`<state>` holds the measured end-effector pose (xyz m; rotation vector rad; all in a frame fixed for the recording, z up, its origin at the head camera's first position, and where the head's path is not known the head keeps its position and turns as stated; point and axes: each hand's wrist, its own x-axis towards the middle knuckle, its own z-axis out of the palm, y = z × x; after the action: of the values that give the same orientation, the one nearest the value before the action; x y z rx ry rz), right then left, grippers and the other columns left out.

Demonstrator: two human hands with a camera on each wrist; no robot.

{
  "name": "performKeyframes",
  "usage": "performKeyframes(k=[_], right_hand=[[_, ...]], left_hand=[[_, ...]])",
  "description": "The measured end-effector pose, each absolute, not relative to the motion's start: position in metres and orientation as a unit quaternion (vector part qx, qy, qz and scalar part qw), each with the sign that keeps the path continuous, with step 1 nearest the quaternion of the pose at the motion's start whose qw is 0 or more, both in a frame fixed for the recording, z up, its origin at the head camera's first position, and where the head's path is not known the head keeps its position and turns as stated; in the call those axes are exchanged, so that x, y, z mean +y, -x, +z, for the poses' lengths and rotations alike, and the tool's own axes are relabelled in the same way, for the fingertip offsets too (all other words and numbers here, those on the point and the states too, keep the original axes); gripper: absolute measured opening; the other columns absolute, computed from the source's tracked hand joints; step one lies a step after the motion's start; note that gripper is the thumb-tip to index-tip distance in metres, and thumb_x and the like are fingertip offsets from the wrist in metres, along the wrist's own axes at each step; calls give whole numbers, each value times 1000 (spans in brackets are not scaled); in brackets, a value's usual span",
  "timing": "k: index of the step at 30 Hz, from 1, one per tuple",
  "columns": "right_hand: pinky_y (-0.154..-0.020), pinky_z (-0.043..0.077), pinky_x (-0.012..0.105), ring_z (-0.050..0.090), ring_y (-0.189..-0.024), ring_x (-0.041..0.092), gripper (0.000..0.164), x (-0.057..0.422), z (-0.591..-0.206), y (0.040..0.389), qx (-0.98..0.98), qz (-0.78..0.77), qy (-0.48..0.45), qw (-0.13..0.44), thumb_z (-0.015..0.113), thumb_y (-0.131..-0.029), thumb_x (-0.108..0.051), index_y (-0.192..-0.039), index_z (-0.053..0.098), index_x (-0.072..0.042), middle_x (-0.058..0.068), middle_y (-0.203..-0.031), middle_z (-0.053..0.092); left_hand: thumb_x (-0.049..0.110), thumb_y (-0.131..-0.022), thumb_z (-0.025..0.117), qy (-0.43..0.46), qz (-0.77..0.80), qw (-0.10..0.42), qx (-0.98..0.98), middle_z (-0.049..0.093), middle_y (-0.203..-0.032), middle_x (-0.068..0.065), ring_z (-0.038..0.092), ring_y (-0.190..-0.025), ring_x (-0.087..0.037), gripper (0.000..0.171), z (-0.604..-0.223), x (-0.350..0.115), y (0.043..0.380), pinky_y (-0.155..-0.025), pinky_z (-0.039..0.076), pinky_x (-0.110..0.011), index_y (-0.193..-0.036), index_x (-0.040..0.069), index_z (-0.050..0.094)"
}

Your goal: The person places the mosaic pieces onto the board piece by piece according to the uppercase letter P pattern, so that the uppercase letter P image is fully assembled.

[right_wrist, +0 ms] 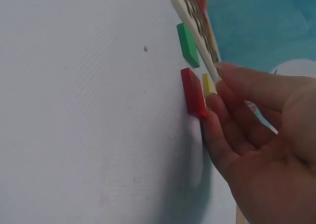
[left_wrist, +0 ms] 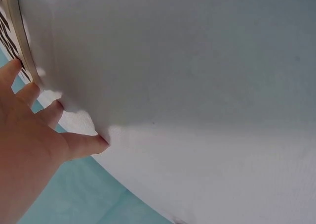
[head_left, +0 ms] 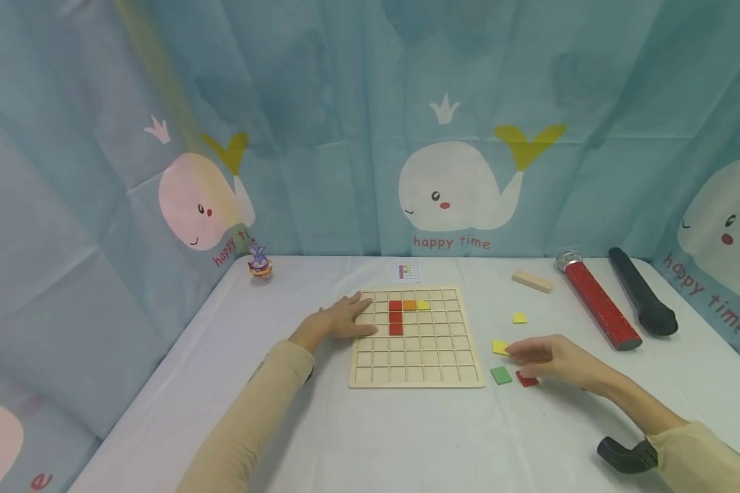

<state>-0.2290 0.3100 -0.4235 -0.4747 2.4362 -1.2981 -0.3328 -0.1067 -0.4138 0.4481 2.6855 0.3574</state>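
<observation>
Left hand on board, grip wide; right hand beside yellow tile, grip slightly parted.

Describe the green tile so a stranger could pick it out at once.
On the white table, find the wooden grid board. Just off its near right corner lies a flat green tile. Its colour sets it apart from the red tile and yellow tile close by.

Tbl w/ brd, tiles, mics

head looks forward-down; close wrist views share the board
</observation>
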Motion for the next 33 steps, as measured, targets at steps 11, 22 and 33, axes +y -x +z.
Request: performKeyframes(k=[11,22,33], right_hand=[[-88,49,27,59,-106,5,47,314,-425,224,840,-453,245,174,75,-80,-4,-123,58,6,23,-123,58],[-78,50,21,58,-90,9,45,316,-427,221,877,-397,233,139,79,-78,-13,-119,62,-1,7,-104,64],[-71,49,24,54,-80,9,41,315,-423,217,886,-380,235,123,77,-79,-14,-116,64,-2,0,-90,58]], left_hand=[[61,-90,51,-158,124,200,959,6,-159,-4,4,-144,-29,81,-413,-107,332,-105,8,-67,-154,25,19],[59,-90,52,-161,124,197,959,8,-159,-6,6,-144,-31,80,-411,-107,331,-104,10,-69,-154,22,20],[59,-90,52,-164,122,191,960,9,-159,-6,7,-144,-31,79,-414,-107,332,-103,10,-69,-154,23,21]])
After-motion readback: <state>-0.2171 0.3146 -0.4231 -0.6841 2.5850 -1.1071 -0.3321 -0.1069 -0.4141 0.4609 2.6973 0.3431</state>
